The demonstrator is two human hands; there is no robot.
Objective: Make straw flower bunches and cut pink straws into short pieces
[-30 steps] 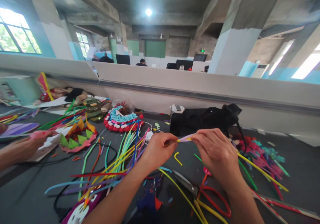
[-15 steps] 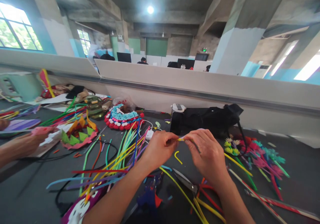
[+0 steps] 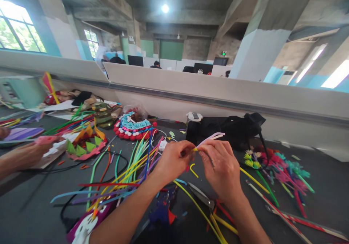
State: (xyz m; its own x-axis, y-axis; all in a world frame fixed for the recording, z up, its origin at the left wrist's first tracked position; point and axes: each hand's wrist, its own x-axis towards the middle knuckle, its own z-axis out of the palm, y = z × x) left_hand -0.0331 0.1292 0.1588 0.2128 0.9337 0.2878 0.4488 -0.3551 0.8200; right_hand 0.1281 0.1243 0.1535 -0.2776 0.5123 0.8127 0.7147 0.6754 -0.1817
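My left hand (image 3: 174, 160) and my right hand (image 3: 221, 167) meet above the dark table, thumbs and forefingers pinched. Between them is a small bundle of pipe cleaners (image 3: 211, 138), with pale lilac and white ends sticking up past my right fingers. A yellow bit shows at the fingertips; the rest is hidden by my hands. Scissors (image 3: 201, 196) lie partly open below my right hand. A short bent yellow piece (image 3: 193, 170) rests beneath the fingers. Left of my left hand, many loose pipe cleaners (image 3: 139, 160) spread out in several colours.
Pipe-cleaner flowers (image 3: 283, 171) lie at the right, near a black bag (image 3: 231, 127). A pompom-edged ring (image 3: 133, 126) and paper crown (image 3: 87, 146) sit left of centre. Another person's hand (image 3: 32, 151) holds something pink. A partition (image 3: 218, 91) bounds the table's back.
The lilac and white ends now stand up above my right hand, where little showed before. My right hand has shifted slightly left. The other person's hand has moved slightly.
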